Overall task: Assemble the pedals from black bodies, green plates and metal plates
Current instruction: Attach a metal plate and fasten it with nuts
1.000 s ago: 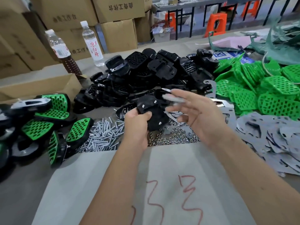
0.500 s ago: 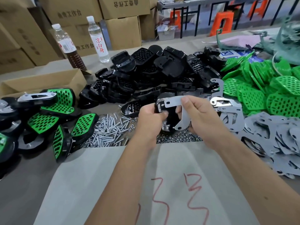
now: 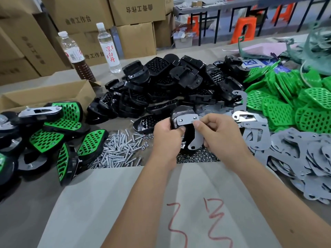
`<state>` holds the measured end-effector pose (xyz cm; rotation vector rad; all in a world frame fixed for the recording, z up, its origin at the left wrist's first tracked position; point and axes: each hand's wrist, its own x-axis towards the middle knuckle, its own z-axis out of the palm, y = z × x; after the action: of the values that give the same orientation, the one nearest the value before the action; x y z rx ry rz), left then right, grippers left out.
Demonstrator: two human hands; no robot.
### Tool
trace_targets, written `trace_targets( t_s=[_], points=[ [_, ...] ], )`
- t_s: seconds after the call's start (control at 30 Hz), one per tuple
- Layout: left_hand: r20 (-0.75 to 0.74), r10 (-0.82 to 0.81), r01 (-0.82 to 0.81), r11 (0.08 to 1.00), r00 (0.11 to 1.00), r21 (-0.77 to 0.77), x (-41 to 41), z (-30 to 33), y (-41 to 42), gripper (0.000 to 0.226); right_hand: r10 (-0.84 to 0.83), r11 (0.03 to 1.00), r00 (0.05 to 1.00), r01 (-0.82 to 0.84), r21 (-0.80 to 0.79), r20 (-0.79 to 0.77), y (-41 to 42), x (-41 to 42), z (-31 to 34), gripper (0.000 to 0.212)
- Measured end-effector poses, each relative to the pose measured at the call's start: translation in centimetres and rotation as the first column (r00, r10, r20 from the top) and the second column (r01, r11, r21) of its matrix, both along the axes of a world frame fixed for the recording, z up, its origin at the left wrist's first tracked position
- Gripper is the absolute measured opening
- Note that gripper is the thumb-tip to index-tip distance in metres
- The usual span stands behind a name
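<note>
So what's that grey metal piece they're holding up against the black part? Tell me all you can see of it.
The metal plate is a thin, flat, matte grey cutout: a wide strap across the top with two small holes, and an arm curving down to a rounded end with another hole. It lies against the black body, held above the table. The right hand pinches it with thumb on its face; the left hand grips the body, its thumb at the plate's lower edge.

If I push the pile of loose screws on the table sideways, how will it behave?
The screws would probably scatter rather than slide together, since they lie loose and crisscrossed. Their round shafts suggest some may roll. A few could mix into the small nuts heaped right beside them.
</note>
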<state>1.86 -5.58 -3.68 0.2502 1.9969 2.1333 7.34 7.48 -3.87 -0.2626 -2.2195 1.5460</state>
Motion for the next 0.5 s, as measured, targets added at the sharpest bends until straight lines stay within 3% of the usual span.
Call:
trace_targets(
  t_s=[0.27,0.5],
  points=[
    [-0.017,0.042,-0.041,0.999,0.999,0.025,0.09,0.17,-0.17,0.048,0.05,0.998,0.999,-0.05,-0.033,-0.003,0.04,-0.14,-0.44,0.023],
    [-0.009,0.08,-0.08,0.997,0.997,0.003,0.18,0.22,0.07,0.042,0.008,1.0,1.0,-0.008,-0.002,-0.012,-0.35,0.07,-0.26,0.022]
  ],
)
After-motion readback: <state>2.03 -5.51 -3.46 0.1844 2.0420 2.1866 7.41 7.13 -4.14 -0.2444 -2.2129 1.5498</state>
